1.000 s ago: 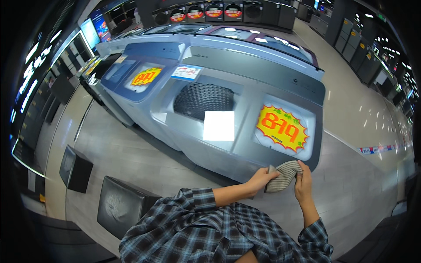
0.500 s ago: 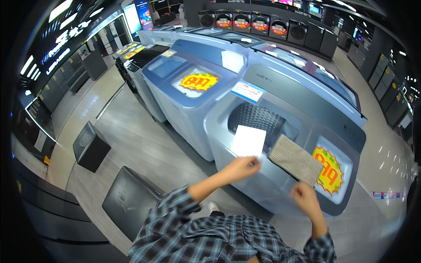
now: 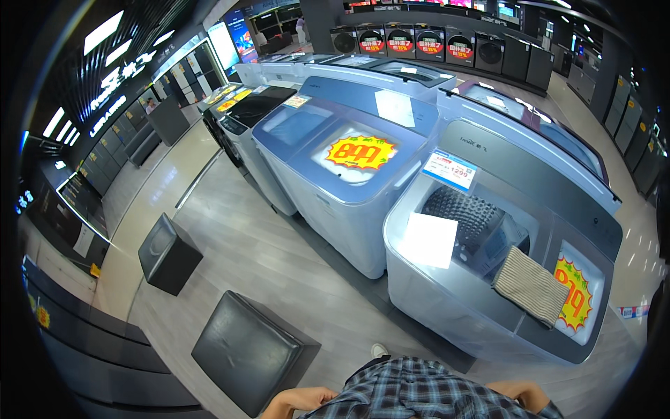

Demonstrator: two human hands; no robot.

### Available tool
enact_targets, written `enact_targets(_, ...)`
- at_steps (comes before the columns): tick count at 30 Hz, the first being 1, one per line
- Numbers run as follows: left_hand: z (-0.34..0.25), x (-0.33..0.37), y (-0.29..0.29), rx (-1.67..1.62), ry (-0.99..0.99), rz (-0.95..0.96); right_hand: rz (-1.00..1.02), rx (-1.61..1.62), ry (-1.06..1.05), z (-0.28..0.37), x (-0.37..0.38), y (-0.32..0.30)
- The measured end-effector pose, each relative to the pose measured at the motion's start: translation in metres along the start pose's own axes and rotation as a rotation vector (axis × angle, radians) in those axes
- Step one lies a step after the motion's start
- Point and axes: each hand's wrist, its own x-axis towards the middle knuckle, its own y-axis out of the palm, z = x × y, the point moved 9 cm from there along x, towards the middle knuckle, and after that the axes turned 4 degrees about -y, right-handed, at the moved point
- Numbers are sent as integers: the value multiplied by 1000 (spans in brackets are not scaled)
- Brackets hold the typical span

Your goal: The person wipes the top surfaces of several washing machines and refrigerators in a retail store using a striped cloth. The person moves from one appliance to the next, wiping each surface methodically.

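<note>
My left hand [image 3: 312, 398] is drawn in at my waist beside the checked shirt, its fingers mostly hidden. My right hand [image 3: 504, 388] sits at the other side of the shirt, partly covered by it, so its grip does not show. Both are away from the washing machine [image 3: 447, 300], whose lid stands raised over a dimpled drum [image 3: 466, 209]. A blank white square sheet [image 3: 430, 240] lies at the near left of the drum opening. Right of the opening, a folded striped cloth [image 3: 530, 286] rests across the top, partly over a yellow price sticker [image 3: 575, 297].
Another top-loading washer [image 3: 335, 216] stands to the left, with more machines behind. Two black cube stools [image 3: 244, 349] [image 3: 167, 255] stand on the grey floor at left. Front-loading washers [image 3: 429, 43] line the back. A person [image 3: 301, 29] stands far off.
Both hands have pulled back from above the washing machine to my waist. The sheet and cloth remain on the machine. My view has shifted, so the machines appear further right and lower.
</note>
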Motion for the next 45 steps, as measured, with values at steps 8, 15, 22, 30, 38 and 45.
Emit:
enact_targets(8,67,-7,-63,10,9,-112,-91,24,-61,5,33,-18)
enact_targets(15,15,-17,-42,-10,76,-167,-46,3,29,3,33,-27)
enact_targets(22,-35,-14,-83,239,250,-507,-188,52,-115,34,32,-41)
enact_targets(30,-67,31,-66,282,163,-148,-157,33,-78,26,32,-51)
enact_targets(38,-43,36,-82,264,116,187,-149,23,-89,26,39,-60)
enact_targets(45,-160,25,-127,-20,507,-547,-260,-43,-161,53,57,-52)
